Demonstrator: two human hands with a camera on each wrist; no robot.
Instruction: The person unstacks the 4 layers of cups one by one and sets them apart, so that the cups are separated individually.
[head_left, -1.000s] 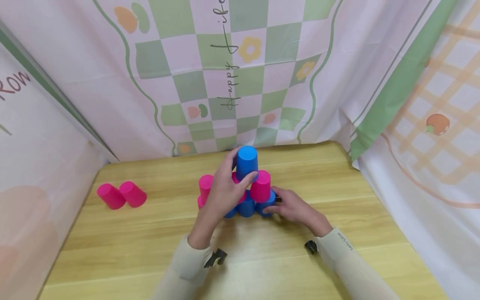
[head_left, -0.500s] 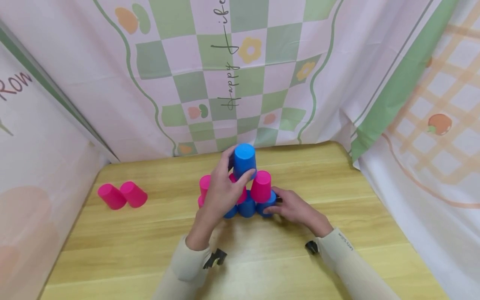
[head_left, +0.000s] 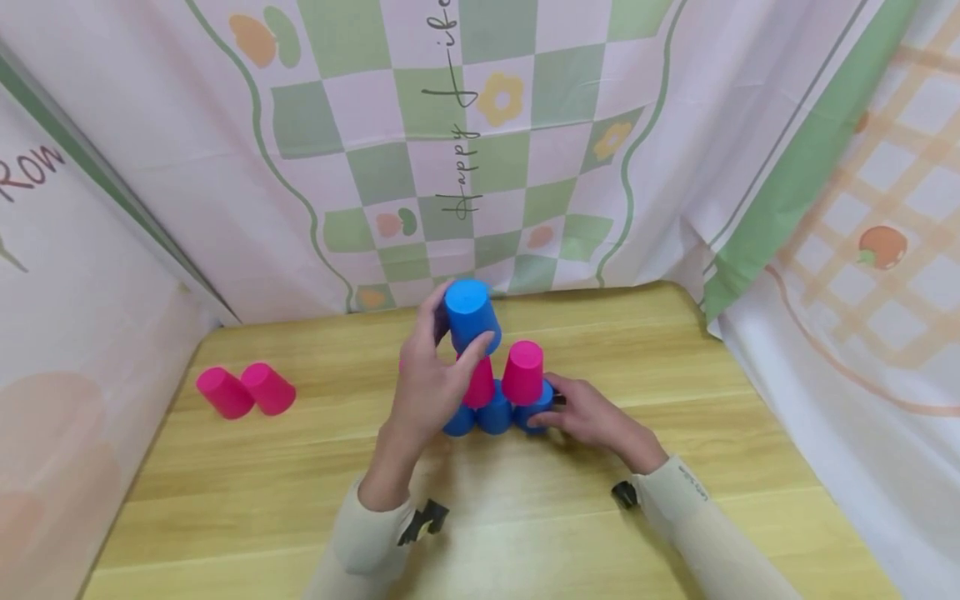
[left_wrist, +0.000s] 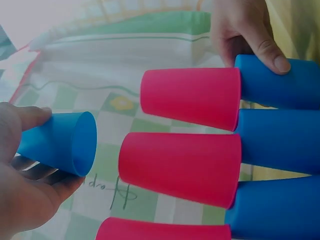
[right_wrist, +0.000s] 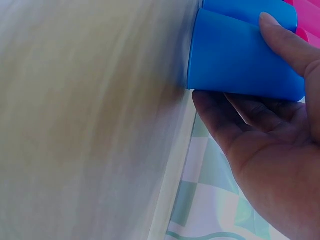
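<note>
My left hand (head_left: 427,379) grips an upside-down blue cup (head_left: 471,317), thumb on its near side, above a cup stack. A gap separates this cup from the pink cups below in the left wrist view. Two upside-down pink cups, the right one (head_left: 523,375) and the middle one (head_left: 480,383), stand on a row of blue cups (head_left: 493,412). Another pink cup (left_wrist: 165,230) shows at that view's bottom edge. My right hand (head_left: 592,415) holds the row's right-end blue cup (right_wrist: 245,57) between thumb and fingers. My left hand hides the stack's left part in the head view.
Two more pink cups, one (head_left: 225,393) beside the other (head_left: 267,389), stand at the table's left. The wooden table (head_left: 585,517) meets a patterned curtain (head_left: 562,192) behind the stack, with fabric on both sides.
My left hand has carried the blue cup leftward and slightly up, uncovering more of the middle pink cup. My right hand has stayed at the right-end blue cup.
</note>
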